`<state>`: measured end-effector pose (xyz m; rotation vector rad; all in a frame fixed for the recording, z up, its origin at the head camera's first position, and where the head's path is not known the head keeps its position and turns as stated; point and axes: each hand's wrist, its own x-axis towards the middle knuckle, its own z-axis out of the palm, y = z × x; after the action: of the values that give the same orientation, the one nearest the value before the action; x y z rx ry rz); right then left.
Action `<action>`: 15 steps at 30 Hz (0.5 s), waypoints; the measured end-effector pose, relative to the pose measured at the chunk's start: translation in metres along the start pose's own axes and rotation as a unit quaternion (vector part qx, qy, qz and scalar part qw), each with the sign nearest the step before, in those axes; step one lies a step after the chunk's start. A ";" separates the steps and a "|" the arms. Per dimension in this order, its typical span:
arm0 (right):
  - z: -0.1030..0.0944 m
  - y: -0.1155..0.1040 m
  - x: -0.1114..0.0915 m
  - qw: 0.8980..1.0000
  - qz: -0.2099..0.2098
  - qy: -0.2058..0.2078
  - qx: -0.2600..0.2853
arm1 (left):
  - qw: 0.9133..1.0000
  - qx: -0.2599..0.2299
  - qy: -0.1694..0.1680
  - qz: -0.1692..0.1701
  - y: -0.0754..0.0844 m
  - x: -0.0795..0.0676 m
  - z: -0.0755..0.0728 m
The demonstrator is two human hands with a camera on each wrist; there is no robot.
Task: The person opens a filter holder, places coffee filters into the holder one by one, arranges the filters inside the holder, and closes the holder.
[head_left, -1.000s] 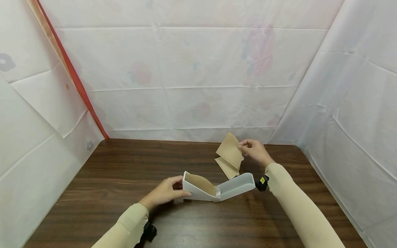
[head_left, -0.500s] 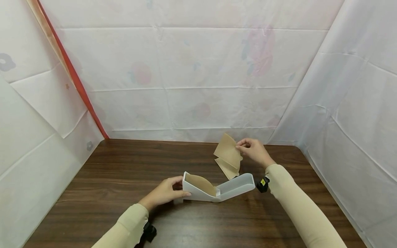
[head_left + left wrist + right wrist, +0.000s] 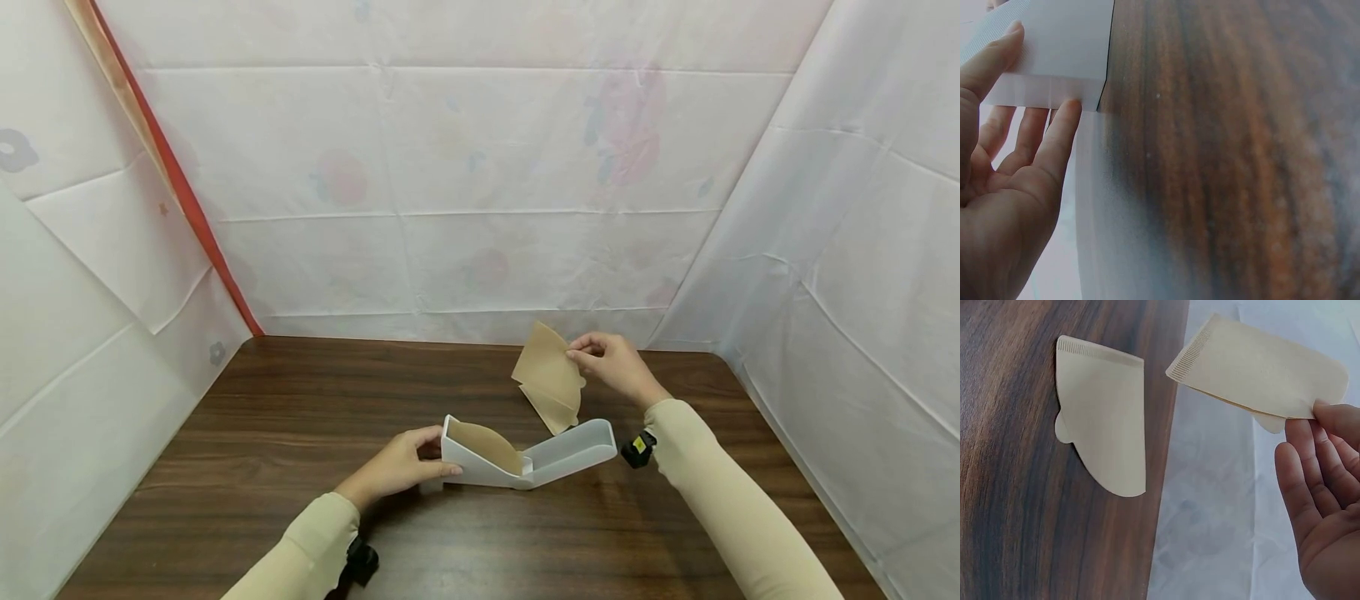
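Note:
My left hand (image 3: 396, 467) grips the left end of a white filter box (image 3: 476, 469); in the left wrist view the thumb lies along one side and fingertips touch the end wall. The box's lid (image 3: 573, 450) is swung out to the right. Brown paper (image 3: 483, 442) shows inside the box. Between thumb and fingers, my right hand (image 3: 617, 367) pinches a brown paper coffee filter (image 3: 1260, 369) by its rounded edge, above the table. Below it, a second coffee filter (image 3: 1104, 412) lies flat on the wood, partly covered by the held one in the head view.
A dark wood-grain table (image 3: 300, 425) carries everything. White patterned sheeting (image 3: 480, 183) hangs behind it and along both sides, with a red strip (image 3: 180, 183) at the left. Both wrists wear small black cameras.
My right hand has shifted slightly left with the pinched coffee filter, which now overlaps more of the lying one. The left hand and the box have stayed in place.

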<state>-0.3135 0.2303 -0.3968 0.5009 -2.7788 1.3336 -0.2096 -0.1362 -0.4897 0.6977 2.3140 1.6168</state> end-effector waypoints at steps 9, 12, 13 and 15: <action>-0.001 -0.015 -0.007 0.999 -0.038 0.009 0.000 | 1.000 0.003 -0.001 -0.001 0.000 0.000 -0.001; -0.002 -0.022 -0.009 0.999 -0.053 0.009 0.007 | 1.000 0.003 -0.001 0.000 0.000 0.000 -0.001; -0.002 -0.024 -0.010 0.998 -0.057 0.008 0.008 | 1.000 0.004 0.000 0.002 0.000 0.000 -0.002; -0.002 -0.029 -0.012 0.998 -0.062 0.006 0.008 | 1.000 0.003 0.000 0.002 0.000 0.000 -0.002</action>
<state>-0.2940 0.2181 -0.3754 0.6528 -2.6805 1.3298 -0.2101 -0.1379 -0.4889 0.7035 2.3208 1.6114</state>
